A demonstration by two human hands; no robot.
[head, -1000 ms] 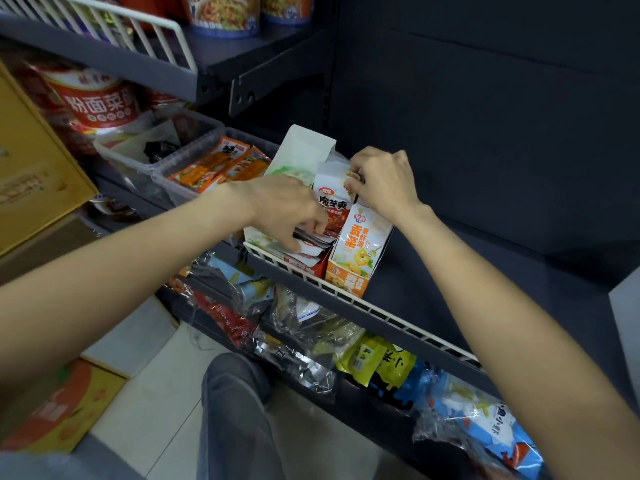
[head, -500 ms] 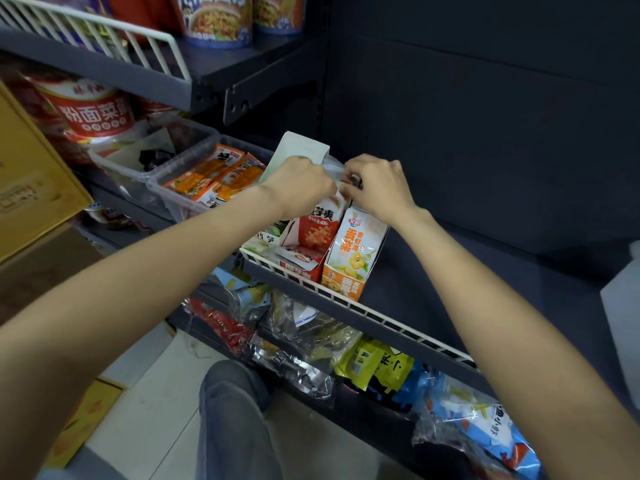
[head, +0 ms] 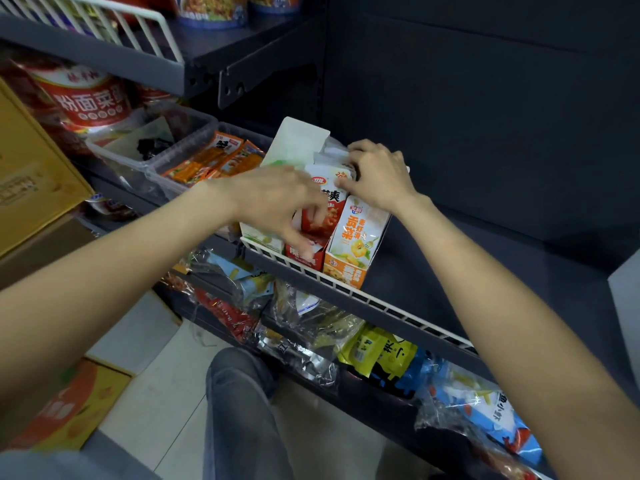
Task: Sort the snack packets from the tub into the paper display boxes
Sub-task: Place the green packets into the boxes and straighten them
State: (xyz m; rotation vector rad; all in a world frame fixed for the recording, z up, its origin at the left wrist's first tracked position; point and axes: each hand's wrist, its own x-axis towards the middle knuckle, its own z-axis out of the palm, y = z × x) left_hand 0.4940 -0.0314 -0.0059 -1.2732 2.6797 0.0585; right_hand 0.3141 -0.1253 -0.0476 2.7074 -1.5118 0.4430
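Observation:
Three paper display boxes stand side by side behind the white wire shelf rail: a green and white box (head: 262, 237) with its tall flap raised, a red box (head: 323, 216) and an orange box (head: 358, 237). My right hand (head: 377, 174) is curled over the back of the red and orange boxes, pinching the tops of pale snack packets (head: 334, 156) that stand in them. My left hand (head: 277, 206) is blurred, fingers spread downward across the front of the red box; nothing shows in it. Orange snack packets (head: 221, 157) lie in a clear tub (head: 157, 174) to the left.
A second clear tub (head: 114, 152) holds dark packets further left. A red noodle bucket (head: 86, 98) and a yellow carton (head: 31, 174) sit at the left. Bagged snacks (head: 377, 355) fill the shelf below. My knee (head: 239, 403) is over the tiled floor. The shelf surface (head: 485, 271) extends right of the boxes.
My left hand has dropped from the top of the red box down across its front. My right hand has stayed at the back of the boxes.

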